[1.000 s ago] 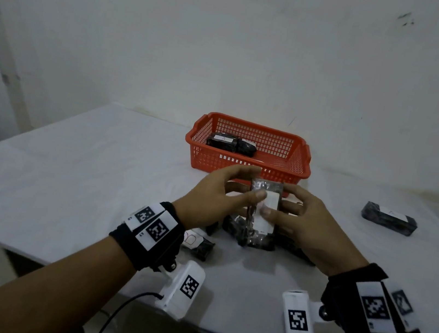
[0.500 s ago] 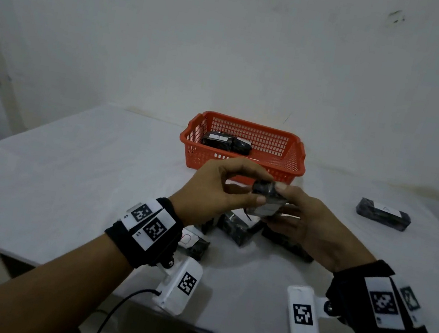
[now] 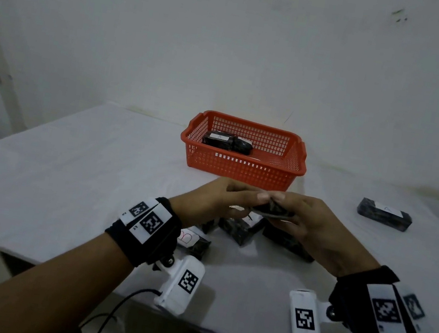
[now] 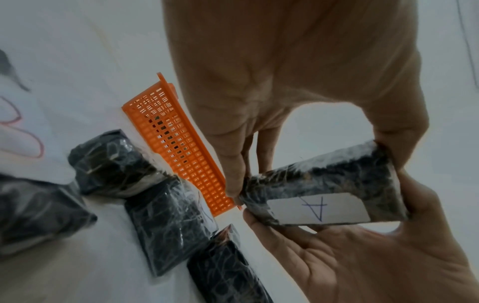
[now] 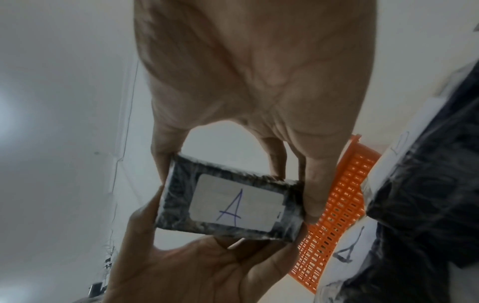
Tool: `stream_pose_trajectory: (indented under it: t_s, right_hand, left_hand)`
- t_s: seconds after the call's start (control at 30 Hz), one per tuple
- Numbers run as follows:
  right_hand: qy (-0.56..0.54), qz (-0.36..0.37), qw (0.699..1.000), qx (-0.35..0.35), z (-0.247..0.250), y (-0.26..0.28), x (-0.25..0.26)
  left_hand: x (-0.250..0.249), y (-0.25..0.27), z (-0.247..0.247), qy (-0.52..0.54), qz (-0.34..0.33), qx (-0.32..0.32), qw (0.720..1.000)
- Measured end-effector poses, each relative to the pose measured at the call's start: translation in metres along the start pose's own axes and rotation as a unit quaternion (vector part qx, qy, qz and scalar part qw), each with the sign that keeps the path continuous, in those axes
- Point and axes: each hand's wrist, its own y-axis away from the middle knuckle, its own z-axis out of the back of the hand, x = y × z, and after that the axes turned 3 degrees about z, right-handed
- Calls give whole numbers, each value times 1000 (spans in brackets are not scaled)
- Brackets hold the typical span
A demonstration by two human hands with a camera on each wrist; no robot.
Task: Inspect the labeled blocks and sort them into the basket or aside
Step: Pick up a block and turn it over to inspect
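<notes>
Both hands hold one dark plastic-wrapped block (image 3: 270, 210) above the table, in front of the orange basket (image 3: 240, 171). My left hand (image 3: 238, 202) pinches its left end and my right hand (image 3: 288, 212) pinches its right end. The block lies flat, and its white label with a blue "A" (image 5: 233, 203) faces down toward the wrist cameras. The same label (image 4: 320, 208) shows in the left wrist view. Two wrapped blocks (image 3: 228, 141) lie inside the basket. Several more blocks (image 3: 240, 228) lie on the table under my hands, one of them labelled "B" (image 3: 192, 241).
One block with a white label (image 3: 384, 214) lies apart on the right of the white table (image 3: 68, 171). The table meets a white wall behind the basket. Its near edge runs under my wrists, with cables hanging below.
The block stood upright with its label toward the head camera. Both hands have tipped it flat, so the label now faces down, and lifted it slightly toward the basket.
</notes>
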Motion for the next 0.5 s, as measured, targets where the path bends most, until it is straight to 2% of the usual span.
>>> stream_pose_trajectory:
  t_s: [0.2, 0.33, 0.5]
  right_hand:
    - [-24, -10, 999, 45, 5, 1, -5]
    - [-19, 6, 999, 29, 9, -3, -7]
    - [-32, -6, 999, 13, 10, -10, -13]
  left_hand:
    - [-5, -1, 4, 2, -3, -14, 1000]
    - [-3, -2, 6, -2, 7, 24, 1000]
    - [-3, -5, 6, -2, 10, 6, 1000]
